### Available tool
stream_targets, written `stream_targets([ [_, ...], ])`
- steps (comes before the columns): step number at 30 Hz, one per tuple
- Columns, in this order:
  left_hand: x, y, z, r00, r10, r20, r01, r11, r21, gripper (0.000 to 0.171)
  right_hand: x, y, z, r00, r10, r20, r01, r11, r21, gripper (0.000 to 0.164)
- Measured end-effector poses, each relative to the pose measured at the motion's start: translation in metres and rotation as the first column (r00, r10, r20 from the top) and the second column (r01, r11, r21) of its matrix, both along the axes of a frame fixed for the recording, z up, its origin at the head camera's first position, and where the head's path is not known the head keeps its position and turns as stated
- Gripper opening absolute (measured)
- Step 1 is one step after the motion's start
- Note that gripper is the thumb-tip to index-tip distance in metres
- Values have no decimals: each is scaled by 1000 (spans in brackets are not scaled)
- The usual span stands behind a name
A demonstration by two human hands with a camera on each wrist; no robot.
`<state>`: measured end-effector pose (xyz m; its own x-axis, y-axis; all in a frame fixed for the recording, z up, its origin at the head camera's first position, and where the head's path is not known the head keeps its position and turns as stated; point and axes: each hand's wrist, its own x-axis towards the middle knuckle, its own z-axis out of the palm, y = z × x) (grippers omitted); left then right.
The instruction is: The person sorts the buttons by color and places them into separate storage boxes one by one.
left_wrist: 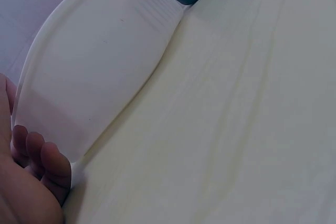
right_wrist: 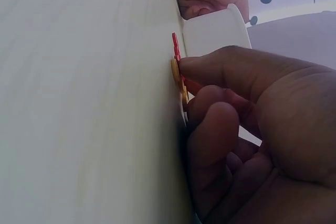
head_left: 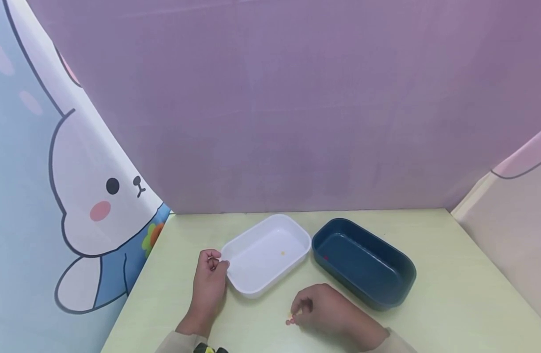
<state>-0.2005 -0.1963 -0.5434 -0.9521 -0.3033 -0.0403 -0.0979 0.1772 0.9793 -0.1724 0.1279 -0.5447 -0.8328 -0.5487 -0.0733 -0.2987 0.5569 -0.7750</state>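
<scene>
A white tray (head_left: 266, 257) stands on the table, and my left hand (head_left: 210, 277) grips its left end, thumb at the rim. In the left wrist view the curled fingers (left_wrist: 50, 163) lie against the tray's outer wall. My right hand (head_left: 323, 309) is low over the table in front of the trays. Its thumb and forefinger pinch at small red (right_wrist: 176, 45) and yellow (right_wrist: 175, 70) pieces at the table surface. In the head view two red dots (head_left: 288, 322) show beside the fingertips; the fingers partly hide the pieces.
A dark blue tray (head_left: 363, 264) stands close beside the white one, a tiny red piece (head_left: 326, 257) inside it. One small yellow piece (head_left: 282, 253) lies in the white tray. A purple cloth (head_left: 274, 108) hangs behind the table, with a rabbit-printed cloth (head_left: 98, 196) at left.
</scene>
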Motion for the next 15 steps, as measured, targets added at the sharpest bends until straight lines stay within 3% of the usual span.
stream_targets([
  [6,0,0,0,1000,0,-1,0,1000,-12,31,0,0,1,1000,15,-1,-15,1000,-9,8],
  [15,-1,-1,-4,1000,5,-6,-5,1000,-14,29,2,-5,3,1000,17,0,-17,1000,0,21],
])
